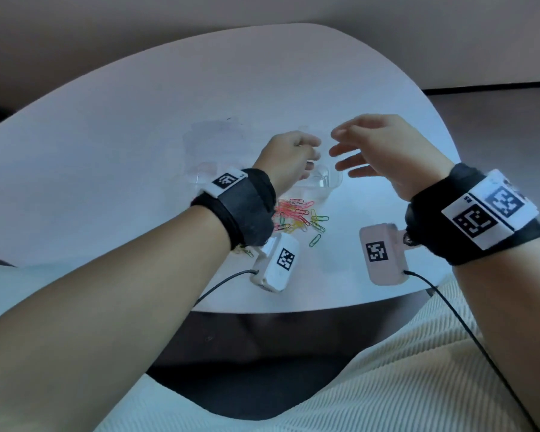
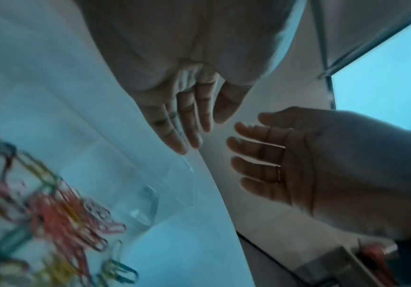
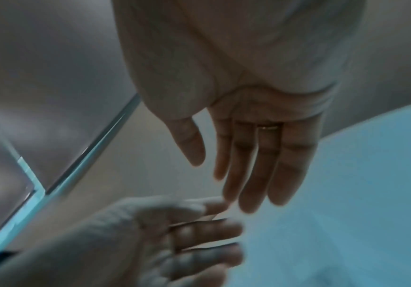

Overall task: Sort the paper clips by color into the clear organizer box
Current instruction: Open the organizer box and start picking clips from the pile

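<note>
Pale rounded table, beige wall behind, loose paper clips, both hands released, fingers straight

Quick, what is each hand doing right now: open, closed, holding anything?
Left hand: open, fingers straight, holding nothing, above the clear plastic organizer box.
Right hand: open, fingers straight, holding nothing.

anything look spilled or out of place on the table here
The paper clips lie in a loose mixed-colour heap on the white table, none sorted yet. A few green ones have strayed toward the near edge. Nothing looks damaged.
</note>
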Demonstrator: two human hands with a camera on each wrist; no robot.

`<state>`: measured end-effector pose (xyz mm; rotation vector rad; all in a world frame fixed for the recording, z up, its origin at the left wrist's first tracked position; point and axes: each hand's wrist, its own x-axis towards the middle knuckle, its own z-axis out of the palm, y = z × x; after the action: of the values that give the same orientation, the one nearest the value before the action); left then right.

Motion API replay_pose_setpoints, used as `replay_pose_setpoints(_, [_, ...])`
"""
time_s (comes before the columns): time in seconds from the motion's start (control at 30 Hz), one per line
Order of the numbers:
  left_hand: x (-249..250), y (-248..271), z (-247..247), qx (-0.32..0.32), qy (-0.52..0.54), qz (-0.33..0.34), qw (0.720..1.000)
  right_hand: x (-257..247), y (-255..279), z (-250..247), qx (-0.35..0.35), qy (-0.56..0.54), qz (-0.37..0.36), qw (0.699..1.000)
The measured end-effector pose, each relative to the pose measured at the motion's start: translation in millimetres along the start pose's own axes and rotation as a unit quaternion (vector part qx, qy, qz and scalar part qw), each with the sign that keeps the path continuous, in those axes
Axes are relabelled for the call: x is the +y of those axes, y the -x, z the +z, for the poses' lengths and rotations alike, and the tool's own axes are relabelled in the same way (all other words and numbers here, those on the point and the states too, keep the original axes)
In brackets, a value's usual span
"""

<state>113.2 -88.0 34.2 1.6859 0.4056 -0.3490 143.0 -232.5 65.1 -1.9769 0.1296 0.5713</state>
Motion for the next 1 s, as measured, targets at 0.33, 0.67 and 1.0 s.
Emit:
replay_pose_setpoints(0.33, [-68, 58, 4, -0.093, -0.459, 0.126, 0.875, 42, 4, 24, -0.146, 0.411, 0.007, 0.900])
replay_pose_setpoints(0.67, [-124, 59, 41, -0.164, -0.568, 0.201, 0.781, 100, -15, 48, -0.051, 0.400, -0.114, 0.908])
replay_pose_setpoints(1.0, [-121, 50, 41, -0.124, -0.575, 0.186, 0.787, 97, -20, 47, -0.053, 0.386, -0.039, 0.920])
